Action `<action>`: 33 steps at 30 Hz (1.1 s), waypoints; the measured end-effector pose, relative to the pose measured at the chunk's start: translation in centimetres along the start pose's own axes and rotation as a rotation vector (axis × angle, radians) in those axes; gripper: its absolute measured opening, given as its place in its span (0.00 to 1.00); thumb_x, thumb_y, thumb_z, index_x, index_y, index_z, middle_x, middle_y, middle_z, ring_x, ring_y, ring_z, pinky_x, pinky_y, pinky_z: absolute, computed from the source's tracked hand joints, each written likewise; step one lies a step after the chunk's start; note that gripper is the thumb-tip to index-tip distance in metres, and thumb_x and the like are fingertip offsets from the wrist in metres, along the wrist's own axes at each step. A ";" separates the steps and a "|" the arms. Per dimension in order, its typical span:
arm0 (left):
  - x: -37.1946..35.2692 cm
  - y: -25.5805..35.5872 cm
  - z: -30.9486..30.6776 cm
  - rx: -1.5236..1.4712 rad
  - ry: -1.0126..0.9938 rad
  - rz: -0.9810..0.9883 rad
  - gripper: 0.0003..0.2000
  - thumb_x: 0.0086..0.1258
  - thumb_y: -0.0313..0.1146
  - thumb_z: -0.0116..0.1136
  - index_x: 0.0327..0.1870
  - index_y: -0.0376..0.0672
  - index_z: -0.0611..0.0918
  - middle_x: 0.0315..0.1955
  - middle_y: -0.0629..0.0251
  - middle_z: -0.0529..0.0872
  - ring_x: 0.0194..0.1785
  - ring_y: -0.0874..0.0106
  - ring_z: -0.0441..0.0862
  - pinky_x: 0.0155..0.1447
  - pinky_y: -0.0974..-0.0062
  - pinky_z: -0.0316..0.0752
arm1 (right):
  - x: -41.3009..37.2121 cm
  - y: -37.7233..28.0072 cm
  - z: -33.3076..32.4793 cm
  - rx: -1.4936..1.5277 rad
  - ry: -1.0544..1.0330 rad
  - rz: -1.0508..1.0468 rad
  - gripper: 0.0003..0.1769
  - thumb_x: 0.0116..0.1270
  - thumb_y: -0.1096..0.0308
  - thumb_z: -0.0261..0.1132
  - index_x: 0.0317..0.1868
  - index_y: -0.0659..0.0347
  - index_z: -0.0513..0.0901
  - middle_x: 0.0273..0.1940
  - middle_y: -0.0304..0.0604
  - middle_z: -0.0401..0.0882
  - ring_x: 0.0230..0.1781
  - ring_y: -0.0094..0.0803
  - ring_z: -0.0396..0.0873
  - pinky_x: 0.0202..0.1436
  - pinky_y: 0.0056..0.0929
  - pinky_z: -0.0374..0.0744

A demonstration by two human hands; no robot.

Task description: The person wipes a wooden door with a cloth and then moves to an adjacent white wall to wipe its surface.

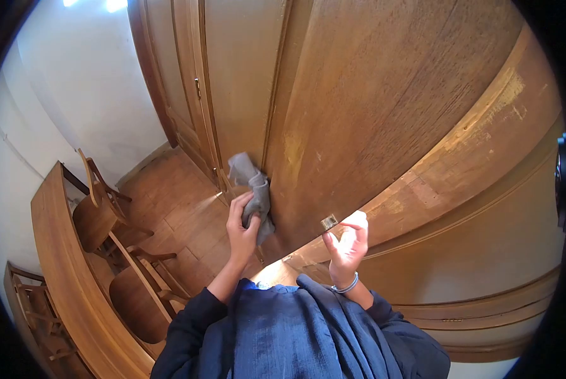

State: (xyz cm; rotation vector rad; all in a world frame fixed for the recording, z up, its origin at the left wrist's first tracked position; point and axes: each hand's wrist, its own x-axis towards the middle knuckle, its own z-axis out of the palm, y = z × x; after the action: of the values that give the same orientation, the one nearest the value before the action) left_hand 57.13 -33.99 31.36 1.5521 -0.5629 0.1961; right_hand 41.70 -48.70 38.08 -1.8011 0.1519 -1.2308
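Observation:
A crumpled grey cloth [256,196] is gripped in my left hand [242,227], beside the panelled face of a large wooden door [358,114]. My right hand [349,243] is at the lower edge of that door, thumb and fingers closed around a small brass-coloured metal fitting [329,222] on the edge. A thin band circles my right wrist. Pale worn patches show on the wood near both hands.
At the left stand a long wooden table [81,278] and wooden chairs [96,218] on a tiled floor [169,189]. Beyond is a white wall [81,82]. More wooden panelling [478,259] curves along the right. A dark object [562,183] is at the far right edge.

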 end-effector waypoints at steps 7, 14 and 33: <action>0.2 0.7 1.3 0.107 0.094 0.148 0.18 0.60 0.19 0.59 0.53 0.38 0.82 0.53 0.52 0.84 0.58 0.55 0.82 0.63 0.64 0.75 | 2.0 -4.8 -0.7 0.061 -0.002 -0.303 0.14 0.58 0.81 0.72 0.40 0.60 0.76 0.40 0.45 0.75 0.43 0.35 0.74 0.47 0.32 0.75; -7.3 -12.6 -0.1 0.496 -0.308 -0.468 0.17 0.61 0.29 0.63 0.53 0.43 0.84 0.52 0.54 0.85 0.58 0.55 0.83 0.61 0.63 0.76 | 1.8 -5.7 0.7 0.140 -0.164 -0.179 0.09 0.57 0.85 0.67 0.35 0.62 0.85 0.37 0.49 0.88 0.41 0.40 0.85 0.47 0.33 0.81; -8.1 -11.6 6.0 -0.132 0.117 -0.246 0.17 0.59 0.21 0.56 0.50 0.38 0.72 0.48 0.57 0.71 0.58 0.60 0.72 0.70 0.66 0.63 | 0.7 -4.2 0.5 -0.163 -0.014 -0.294 0.08 0.53 0.82 0.67 0.27 0.58 0.84 0.34 0.44 0.85 0.37 0.36 0.80 0.44 0.33 0.75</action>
State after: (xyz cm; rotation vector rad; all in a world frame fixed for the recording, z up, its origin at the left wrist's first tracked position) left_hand 54.25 -38.38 16.88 1.4562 -0.2837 0.0598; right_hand 40.85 -46.38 41.55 -2.0252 -0.0232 -1.4452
